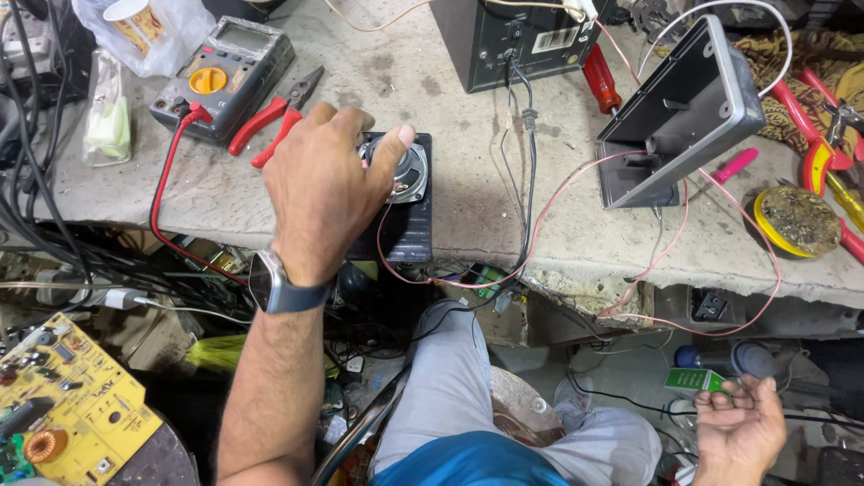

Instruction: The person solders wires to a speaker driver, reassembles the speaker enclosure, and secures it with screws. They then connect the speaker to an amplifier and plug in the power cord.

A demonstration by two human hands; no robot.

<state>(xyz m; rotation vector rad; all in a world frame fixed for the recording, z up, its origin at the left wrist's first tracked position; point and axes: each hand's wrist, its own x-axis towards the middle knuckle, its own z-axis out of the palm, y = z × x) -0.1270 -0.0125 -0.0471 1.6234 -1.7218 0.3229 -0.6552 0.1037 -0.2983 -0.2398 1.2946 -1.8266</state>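
Round metal loudspeaker (405, 171) rests on a black ribbed panel (407, 225) on the grey concrete counter (468, 207), pinched in the left hand's (319, 193) grip; the right hand (740, 430) holds a small green box (695, 381) low.

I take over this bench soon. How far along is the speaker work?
Done: grey housing lies open, pink wires trailing. In hand: left hand grips the round speaker on its black panel; right hand holds a small green part. Left: housing unclosed, nothing visibly reassembled.
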